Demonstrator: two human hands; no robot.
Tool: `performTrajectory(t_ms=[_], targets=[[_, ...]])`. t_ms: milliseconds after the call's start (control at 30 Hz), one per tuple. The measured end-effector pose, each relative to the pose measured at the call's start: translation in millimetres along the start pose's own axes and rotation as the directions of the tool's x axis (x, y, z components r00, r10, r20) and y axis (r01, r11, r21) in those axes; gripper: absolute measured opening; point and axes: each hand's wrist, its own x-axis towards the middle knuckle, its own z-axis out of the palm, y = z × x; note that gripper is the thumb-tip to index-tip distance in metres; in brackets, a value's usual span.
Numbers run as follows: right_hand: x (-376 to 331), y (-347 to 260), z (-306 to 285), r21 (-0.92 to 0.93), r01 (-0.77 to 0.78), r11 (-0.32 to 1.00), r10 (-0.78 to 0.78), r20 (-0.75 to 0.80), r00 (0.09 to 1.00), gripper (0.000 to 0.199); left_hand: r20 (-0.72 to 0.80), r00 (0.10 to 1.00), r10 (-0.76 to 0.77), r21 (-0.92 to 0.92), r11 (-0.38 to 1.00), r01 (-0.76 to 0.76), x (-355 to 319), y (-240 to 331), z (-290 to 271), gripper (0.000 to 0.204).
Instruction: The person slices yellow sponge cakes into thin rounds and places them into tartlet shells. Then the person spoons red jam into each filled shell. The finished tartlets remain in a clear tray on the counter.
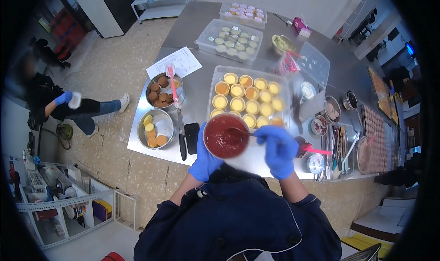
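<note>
Now both gloved hands work over a round bowl of red sauce (225, 136).
Left hand (205, 156) grips the bowl close above the clear tray of yellow tarts (218, 70); right hand (278, 149) is closed on a metal spoon (239, 132) dipped in it.

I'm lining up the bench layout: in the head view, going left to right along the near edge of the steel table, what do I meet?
Steel bowl of yellow and orange pieces → black-handled knife → left hand → bowl of red sauce → right hand → pink-handled tool → tray of utensils.
</note>
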Motion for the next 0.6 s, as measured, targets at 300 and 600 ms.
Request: performTrajectory(t_ms=[300,600], targets=[[-11.9,21.2,13.8,0.29,-0.288,0.913,0.346,-0.174,0.922,0.019,-0.056,0.938,-0.341,-0.525,0.81,0.263,26.5,-13.6,-13.4,0.048],[-12.5,37.5,13.3,0.436,-0.402,0.805,0.569,-0.376,0.731,0.021,-0.072,0.964,-0.256,-0.371,0.904,0.212,33.0,-12.7,-6.3,0.044]])
